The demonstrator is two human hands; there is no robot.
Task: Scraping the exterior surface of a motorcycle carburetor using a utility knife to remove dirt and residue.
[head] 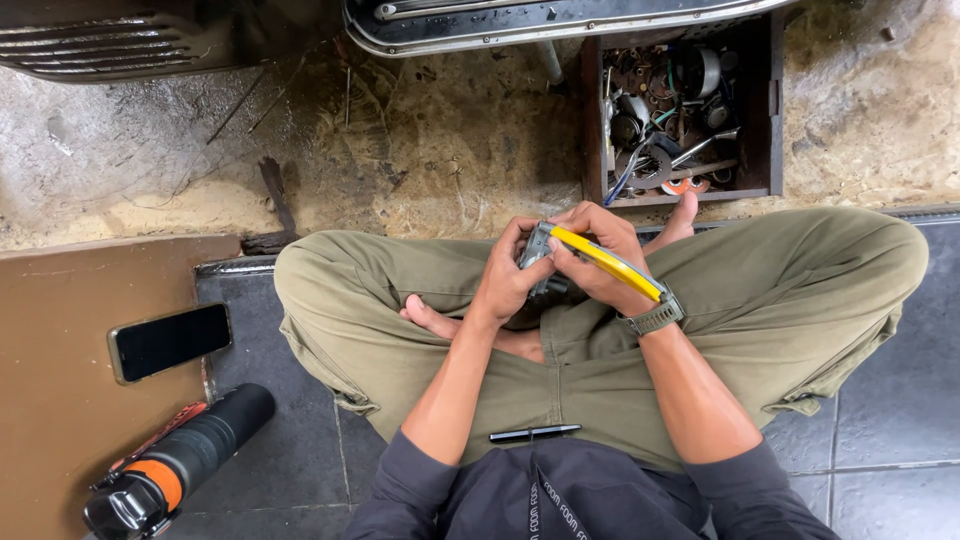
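down at my lap i see a pen point(534, 433) on dark cloth. my left hand point(507, 280) grips a small grey part point(537, 252), my right hand point(600, 255) pinches a yellow tool point(605, 262) against it. work looks midway; parts box point(760, 110) sits beyond.

**One head camera, looking straight down**

You are wearing the only camera on your head, and it is facing steeply down over your crossed legs point(600, 330). It is sitting close above your lap, taking in the floor in front and the wooden parts box point(680, 110) ahead of your knees.
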